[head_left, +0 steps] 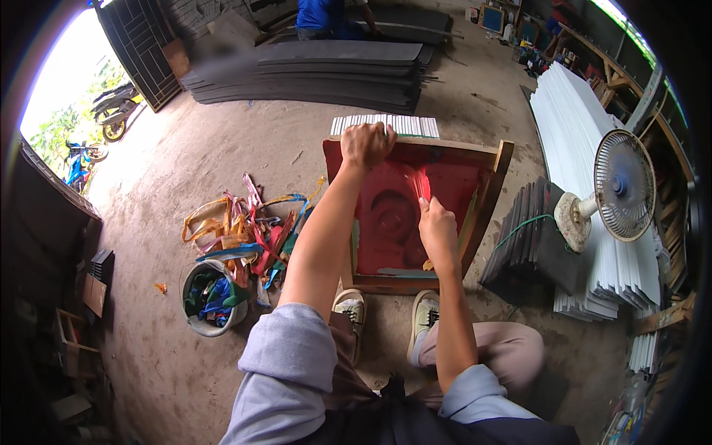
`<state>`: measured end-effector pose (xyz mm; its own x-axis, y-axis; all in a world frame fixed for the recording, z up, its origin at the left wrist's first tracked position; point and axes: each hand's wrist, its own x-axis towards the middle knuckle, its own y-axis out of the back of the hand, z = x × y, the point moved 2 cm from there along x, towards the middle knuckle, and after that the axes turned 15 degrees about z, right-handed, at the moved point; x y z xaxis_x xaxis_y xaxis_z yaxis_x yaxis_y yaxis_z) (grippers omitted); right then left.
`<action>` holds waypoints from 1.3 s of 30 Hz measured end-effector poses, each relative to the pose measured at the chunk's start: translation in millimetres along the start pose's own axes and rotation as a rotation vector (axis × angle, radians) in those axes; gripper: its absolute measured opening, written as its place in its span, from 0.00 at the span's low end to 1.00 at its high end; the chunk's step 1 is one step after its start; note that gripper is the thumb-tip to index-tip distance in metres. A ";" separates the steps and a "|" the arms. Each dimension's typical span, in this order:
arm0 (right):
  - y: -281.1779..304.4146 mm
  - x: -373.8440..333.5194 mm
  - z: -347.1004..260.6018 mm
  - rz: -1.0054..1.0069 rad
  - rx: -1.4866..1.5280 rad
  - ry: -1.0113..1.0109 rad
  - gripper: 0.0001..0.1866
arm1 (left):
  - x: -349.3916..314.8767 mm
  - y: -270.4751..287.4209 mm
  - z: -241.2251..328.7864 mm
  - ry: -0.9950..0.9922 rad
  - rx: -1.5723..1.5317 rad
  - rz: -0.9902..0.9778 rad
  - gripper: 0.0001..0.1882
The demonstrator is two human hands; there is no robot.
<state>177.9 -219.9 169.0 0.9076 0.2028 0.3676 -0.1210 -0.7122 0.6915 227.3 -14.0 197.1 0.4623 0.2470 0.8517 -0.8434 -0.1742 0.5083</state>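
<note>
A wooden screen-printing frame (506,167) with a red-stained panel stands tilted in front of me, close to my shoes. My left hand (365,145) is closed over its far rail, toward the left corner. Over the panel, my right hand (439,226) is closed with the fingers pressed together. A bright red strip (423,180) sticks out of it toward the far rail; whether the strip is stuck to the panel I cannot tell. Darker ring shapes show in the red surface beside that hand. Just beyond the far rail lies a row of white slats (386,126).
Left of the frame, coloured strips (256,237) lie heaped beside a bucket (241,317) holding blue and green scraps. A fan (623,185) stands at right by dark sheets (528,230) and white panels (567,141). Dark sheets (334,70) are stacked ahead, near a person in blue (320,18).
</note>
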 end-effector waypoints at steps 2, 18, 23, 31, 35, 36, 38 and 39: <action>-3.8 -1.0 1.8 0.003 0.016 0.001 0.18 | -0.7 -2.3 -2.7 0.010 0.011 0.041 0.22; -1.1 -1.5 66.9 0.124 0.380 -0.004 0.16 | 4.4 4.9 -39.6 0.050 0.009 -0.352 0.19; 31.3 1.0 73.7 0.324 0.727 -0.241 0.22 | 17.1 21.7 -38.4 0.105 -0.102 -0.519 0.19; -15.0 62.4 46.8 -0.075 0.351 -0.165 0.38 | 13.9 52.7 -29.5 0.143 -0.147 -0.536 0.18; -31.5 57.0 24.9 -0.131 0.808 -0.353 0.31 | 5.3 55.5 -40.6 0.114 -0.104 -0.485 0.19; -36.6 49.3 20.1 -0.098 0.906 -0.417 0.31 | 4.3 58.9 -37.8 0.115 -0.080 -0.475 0.18; -41.1 43.5 15.2 -0.087 1.015 -0.536 0.33 | 2.2 61.9 -36.0 0.105 -0.071 -0.441 0.18; -43.5 47.2 17.6 -0.118 1.029 -0.529 0.40 | 3.6 62.1 -33.8 0.096 -0.072 -0.421 0.18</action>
<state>233.0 -191.2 145.4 0.9754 0.1711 -0.1391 0.1386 -0.9663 -0.2168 167.4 8.3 227.4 0.7450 0.3700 0.5549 -0.6055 0.0264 0.7954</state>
